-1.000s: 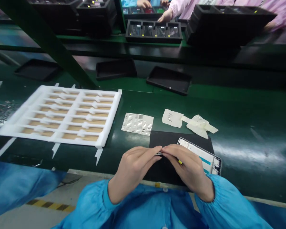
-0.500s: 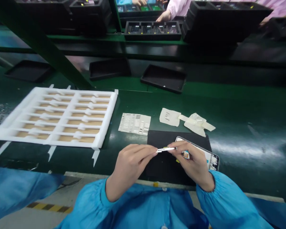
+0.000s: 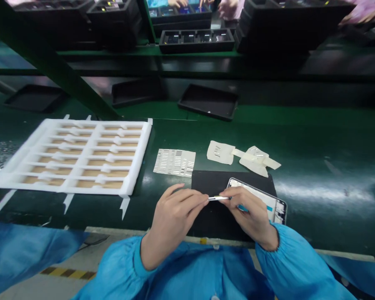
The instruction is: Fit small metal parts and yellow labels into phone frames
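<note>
**Stuff lying around on this line**

Big white foam tray (image 3: pixel 137 158) sits far left on the green surface (image 3: pixel 315 141), its slots showing tan underneath. Just right of it is a sheet of tiny strips (image 3: pixel 174 162), then two crumpled backing papers (image 3: pixel 220 152) (pale, overlapping a bit). Further back are a shallow black tray (image 3: pixel 208 101), a compartment tray (image 3: pixel 196 47), tall black tray stacks (image 3: pixel 287 25) and a slanting green beam (image 3: pixel 50 62).

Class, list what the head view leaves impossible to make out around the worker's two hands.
Head view:
- The thin white strip, pinched between left hand and right hand: too small to identify.
- The phone frame: partly hidden under the right hand.
- The parts sheet: pieces too small, blurred.
- The far black tray: contents blurred; co-workers' hands cut by the top edge.
</note>
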A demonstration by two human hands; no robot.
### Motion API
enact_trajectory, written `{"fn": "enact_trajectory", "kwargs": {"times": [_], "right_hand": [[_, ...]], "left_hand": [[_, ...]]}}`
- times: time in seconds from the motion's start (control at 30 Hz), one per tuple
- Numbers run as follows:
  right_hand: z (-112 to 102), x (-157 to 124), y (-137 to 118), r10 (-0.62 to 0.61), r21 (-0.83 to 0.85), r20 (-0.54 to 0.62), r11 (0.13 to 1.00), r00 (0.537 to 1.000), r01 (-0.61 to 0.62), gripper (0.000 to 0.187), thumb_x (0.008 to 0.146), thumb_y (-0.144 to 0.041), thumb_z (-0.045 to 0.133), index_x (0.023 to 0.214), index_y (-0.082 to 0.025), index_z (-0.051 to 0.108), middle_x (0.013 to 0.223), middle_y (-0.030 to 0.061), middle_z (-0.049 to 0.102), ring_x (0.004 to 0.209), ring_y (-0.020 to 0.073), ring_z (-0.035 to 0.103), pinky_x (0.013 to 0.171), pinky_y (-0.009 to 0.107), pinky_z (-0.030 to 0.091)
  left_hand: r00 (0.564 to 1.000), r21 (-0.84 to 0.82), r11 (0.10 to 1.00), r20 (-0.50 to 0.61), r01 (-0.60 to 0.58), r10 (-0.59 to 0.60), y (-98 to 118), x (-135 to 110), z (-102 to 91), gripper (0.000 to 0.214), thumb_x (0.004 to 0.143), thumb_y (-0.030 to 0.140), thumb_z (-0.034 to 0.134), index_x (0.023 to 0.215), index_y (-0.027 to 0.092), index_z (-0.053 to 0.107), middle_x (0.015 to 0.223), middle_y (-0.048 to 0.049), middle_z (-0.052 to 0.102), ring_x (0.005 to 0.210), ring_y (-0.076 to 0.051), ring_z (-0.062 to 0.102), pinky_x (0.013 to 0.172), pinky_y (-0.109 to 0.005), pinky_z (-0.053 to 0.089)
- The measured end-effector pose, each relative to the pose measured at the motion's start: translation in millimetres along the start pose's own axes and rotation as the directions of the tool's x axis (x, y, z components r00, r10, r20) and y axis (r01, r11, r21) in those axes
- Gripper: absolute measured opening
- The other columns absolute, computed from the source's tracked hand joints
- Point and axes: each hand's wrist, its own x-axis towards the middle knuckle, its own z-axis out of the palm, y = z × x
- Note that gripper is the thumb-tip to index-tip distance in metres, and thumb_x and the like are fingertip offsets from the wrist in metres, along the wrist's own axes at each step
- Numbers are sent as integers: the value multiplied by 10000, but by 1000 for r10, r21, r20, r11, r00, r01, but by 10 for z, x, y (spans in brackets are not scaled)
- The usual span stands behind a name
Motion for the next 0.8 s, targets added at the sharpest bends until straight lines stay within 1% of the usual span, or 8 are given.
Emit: {"fn": "enact_trajectory", "kwargs": {"times": [0.07, 0.2, 0.37, 0.53, 0.6, 0.67, 0.73, 0.8], "right_hand": [[-10, 15, -9, -19, -5, 7, 1000, 1000, 19, 172, 865, -42, 598, 815, -206, 601, 901, 71, 712, 807, 178, 687, 732, 323, 590], [-35, 53, -38, -47, -13, 10, 999, 999, 48, 179, 877, -49, 572, 896, -204, 660, 894, 82, 723, 815, 190, 697, 728, 326, 603], [-48, 38, -39, -44, -7, 9, 999, 999, 44, 184, 889, -53, 564, 901, -207, 664, 887, 80, 715, 814, 182, 695, 725, 319, 606], [-49, 19, -22, -61, 3, 16, 998, 998, 61, 191, 877, -31, 573, 921, -194, 661, 900, 85, 708, 829, 182, 691, 728, 315, 605], [-44, 26, -19, -65, 8, 19, 998, 998, 65, 188, 876, -32, 576, 932, -191, 661, 902, 85, 708, 828, 182, 691, 729, 314, 603], [-36, 36, -15, -69, 14, 24, 998, 997, 69, 191, 882, -38, 569, 941, -196, 661, 910, 83, 709, 833, 183, 691, 738, 320, 601], [-30, 43, -6, -76, 19, 26, 997, 997, 75, 197, 889, -45, 559, 950, -202, 662, 917, 82, 711, 839, 184, 693, 742, 325, 601], [-28, 45, 6, -78, 25, 19, 997, 997, 78, 199, 892, -49, 557, 956, -202, 666, 914, 81, 714, 837, 186, 696, 733, 320, 602]], "left_hand": [[1000, -10, 1000, -7, -3, 3, -8, -2, 5, 118, 947, 194, 600, 921, 231, 709, 895, 40, 768, 776, -134, 707, 935, -365, 472], [1000, -13, 1000, -20, -13, 13, -13, -3, 3, 118, 946, 193, 602, 923, 231, 712, 890, 38, 767, 772, -130, 706, 894, -344, 490], [999, 3, 999, -30, -35, 35, 46, 17, 14, 119, 944, 190, 604, 913, 216, 716, 854, 18, 755, 747, -133, 689, 812, -311, 518], [1000, -20, 1000, -29, -10, 10, 58, 33, 23, 95, 923, 187, 635, 911, 216, 725, 853, 15, 749, 762, -145, 683, 773, -314, 522], [999, -79, 997, -38, 15, -18, 48, 30, -1, 85, 911, 189, 654, 906, 224, 731, 860, 20, 757, 768, -146, 690, 779, -318, 523], [995, -189, 979, -49, 72, -83, 41, 25, -43, 71, 901, 206, 672, 897, 234, 737, 876, 24, 766, 788, -147, 702, 794, -320, 528], [987, -294, 945, -39, 140, -159, 41, 23, -92, 56, 888, 237, 691, 881, 252, 745, 869, 33, 771, 799, -151, 714, 847, -338, 527], [978, -350, 918, -17, 189, -208, 46, 25, -132, 45, 874, 263, 710, 865, 273, 752, 846, 49, 773, 792, -154, 722, 925, -373, 505]]}}
